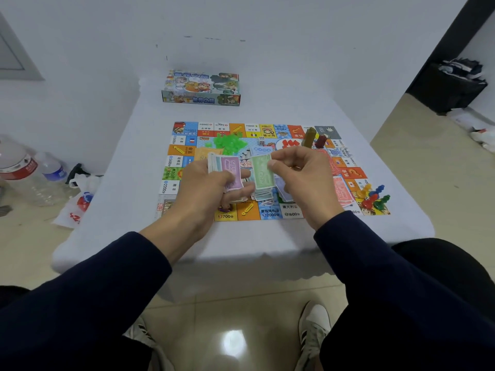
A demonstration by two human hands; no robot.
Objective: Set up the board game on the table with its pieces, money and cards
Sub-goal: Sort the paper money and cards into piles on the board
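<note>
My left hand (211,183) grips the wad of paper play money (227,167); my right hand (297,172) pinches one green note (263,171) — peel it singly, stack by colour.

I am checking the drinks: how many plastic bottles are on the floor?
2: a large clear plastic bottle with a red label at the far left, and a smaller blue-labelled one beside it. Others may be out of view.

Bare table (128,167) left of game board (348,172), green houses (227,141), 2 tall blocks (313,139), pawns (373,196) crowding it, box (201,88) behind.
</note>
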